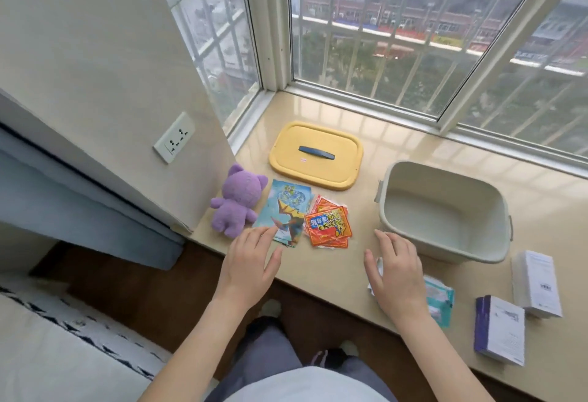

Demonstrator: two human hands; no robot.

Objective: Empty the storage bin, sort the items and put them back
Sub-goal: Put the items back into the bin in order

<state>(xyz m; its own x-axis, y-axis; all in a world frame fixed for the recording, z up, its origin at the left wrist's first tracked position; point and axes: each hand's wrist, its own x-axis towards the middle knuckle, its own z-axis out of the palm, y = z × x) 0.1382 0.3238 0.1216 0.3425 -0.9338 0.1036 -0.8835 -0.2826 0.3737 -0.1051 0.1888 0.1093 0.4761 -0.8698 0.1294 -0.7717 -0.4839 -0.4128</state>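
Observation:
The pale green storage bin (445, 210) stands empty on the windowsill, its yellow lid (315, 155) lying flat behind and to the left. A purple plush toy (237, 199), a stack of blue picture cards (283, 213) and several red-orange packets (329, 226) lie in a row at the left. My left hand (251, 261) is open, fingertips touching the near edge of the blue cards. My right hand (396, 274) rests open, palm down, on teal-and-white packets (440, 299) just in front of the bin.
Two white boxes, one upright (537, 284) and one with a purple side (499, 328), sit at the right on the sill. Window glass runs along the back. A wall with a socket (174, 137) bounds the left; the sill's front edge drops to a dark floor.

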